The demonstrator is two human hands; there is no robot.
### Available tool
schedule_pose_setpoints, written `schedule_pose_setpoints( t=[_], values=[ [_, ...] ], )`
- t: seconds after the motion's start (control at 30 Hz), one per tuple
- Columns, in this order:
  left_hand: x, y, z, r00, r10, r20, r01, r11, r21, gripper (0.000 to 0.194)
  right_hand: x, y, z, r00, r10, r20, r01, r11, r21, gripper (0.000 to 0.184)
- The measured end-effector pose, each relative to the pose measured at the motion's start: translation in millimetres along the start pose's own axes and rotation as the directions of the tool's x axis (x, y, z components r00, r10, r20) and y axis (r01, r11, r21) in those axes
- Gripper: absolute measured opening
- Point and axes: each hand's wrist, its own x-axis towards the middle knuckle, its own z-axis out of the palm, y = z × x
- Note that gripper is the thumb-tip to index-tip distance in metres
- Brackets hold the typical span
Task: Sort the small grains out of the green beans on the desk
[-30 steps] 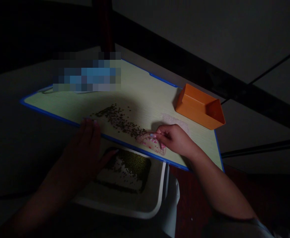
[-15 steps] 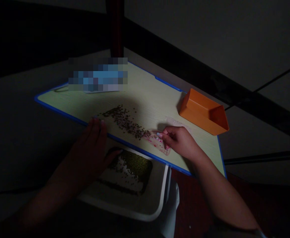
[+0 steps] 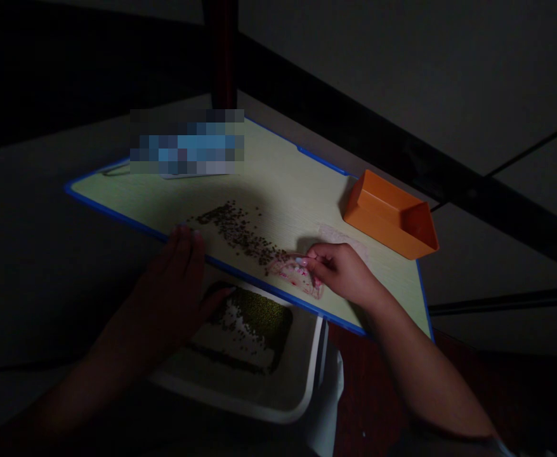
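- Head view: right hand point(image 3: 342, 271) pinches a pink-marked clear sheet point(image 3: 294, 277), markings too dim to read.
- Sheet meets dark grains point(image 3: 245, 240) on the board point(image 3: 292, 197).
- Left hand point(image 3: 164, 295): fingers extended at board's edge; cannot tell if gripping.

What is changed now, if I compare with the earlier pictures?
Since half a second ago, the pink-patterned film in the right hand has bowed out slightly leftward. Neither hand took or released anything. The left hand, scattered grains and orange box stayed as they were.
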Motion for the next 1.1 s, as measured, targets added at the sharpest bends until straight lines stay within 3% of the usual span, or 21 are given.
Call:
schedule_pose_setpoints(
  t=[0.63,1.1],
  values=[
    [0.0,2.6,-3.3,0.996,-0.046,0.070,0.046,0.999,-0.003,0.095,0.1,-9.5,5.1,0.996,-0.052,0.076,0.048,0.998,0.045,0.036],
    [-3.1,0.6,-0.6,0.997,-0.053,0.056,0.056,0.997,-0.046,0.097,-1.0,-9.1,8.1,0.997,-0.060,0.055,0.054,0.994,0.099,0.032]
  ],
)
